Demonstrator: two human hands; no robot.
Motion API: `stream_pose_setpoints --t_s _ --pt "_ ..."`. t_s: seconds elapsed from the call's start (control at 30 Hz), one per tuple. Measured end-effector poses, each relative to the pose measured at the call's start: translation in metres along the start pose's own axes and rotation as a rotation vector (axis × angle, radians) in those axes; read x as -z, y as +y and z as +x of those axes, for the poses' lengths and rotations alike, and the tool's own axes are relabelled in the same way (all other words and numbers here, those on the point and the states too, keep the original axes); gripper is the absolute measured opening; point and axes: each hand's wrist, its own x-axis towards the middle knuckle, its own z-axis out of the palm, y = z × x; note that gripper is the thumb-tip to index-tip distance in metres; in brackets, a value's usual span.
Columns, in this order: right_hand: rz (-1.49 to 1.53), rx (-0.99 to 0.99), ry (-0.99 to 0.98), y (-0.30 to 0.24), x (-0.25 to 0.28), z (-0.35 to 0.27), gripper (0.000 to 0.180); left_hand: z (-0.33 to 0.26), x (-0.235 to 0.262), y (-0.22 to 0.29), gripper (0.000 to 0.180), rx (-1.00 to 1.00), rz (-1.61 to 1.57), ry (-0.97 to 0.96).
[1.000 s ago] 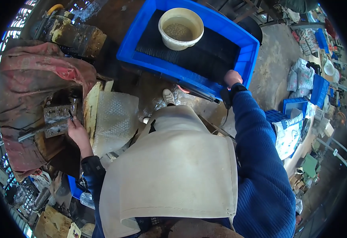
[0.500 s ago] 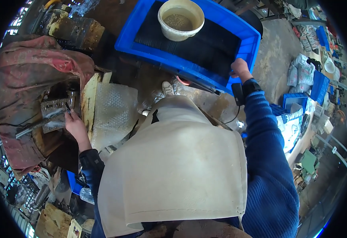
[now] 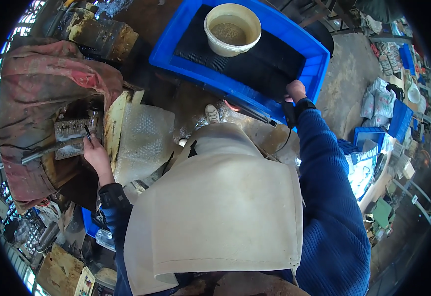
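My left hand (image 3: 97, 157) is closed on a small thin black piece (image 3: 87, 131), close to a metal block (image 3: 71, 129) and a metal rod (image 3: 45, 154) in the worn machine at the left. My right hand (image 3: 296, 91) has its fingers curled at the right end of a blue crate (image 3: 319, 66), by the rows of thin black pieces (image 3: 269, 61) packed inside. What those fingers hold, if anything, is hidden. A white bucket (image 3: 233, 48) with murky liquid and grit sits on the black pieces.
A stained red cloth (image 3: 28, 98) drapes over the machine. Bubble wrap (image 3: 144, 140) hangs beside it, left of my pale apron (image 3: 225, 212). A cable (image 3: 285, 143) runs below my right wrist. White bags (image 3: 378, 101) and blue bins (image 3: 368, 137) stand at the right.
The whole view has shifted slightly, so crate and machine appear a little lower and farther right. My right hand has shifted slightly toward me along the crate. My left hand keeps its grip.
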Motion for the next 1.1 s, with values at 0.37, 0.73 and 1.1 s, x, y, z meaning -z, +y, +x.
stream_pose_setpoints --t_s 0.37,0.73,1.1 --pt "-0.111 0.241 0.051 -0.011 0.009 0.023 0.016 0.001 0.001 -0.007 0.027 0.105 0.013 -0.054" --pt "0.407 -0.065 0.019 -0.012 0.018 0.062 0.014 0.001 -0.002 -0.011 0.025 0.091 -0.031 -0.018" --pt "0.630 -0.017 0.031 -0.002 0.018 0.070 0.019 0.000 -0.002 -0.007 0.025 0.094 0.010 -0.003"
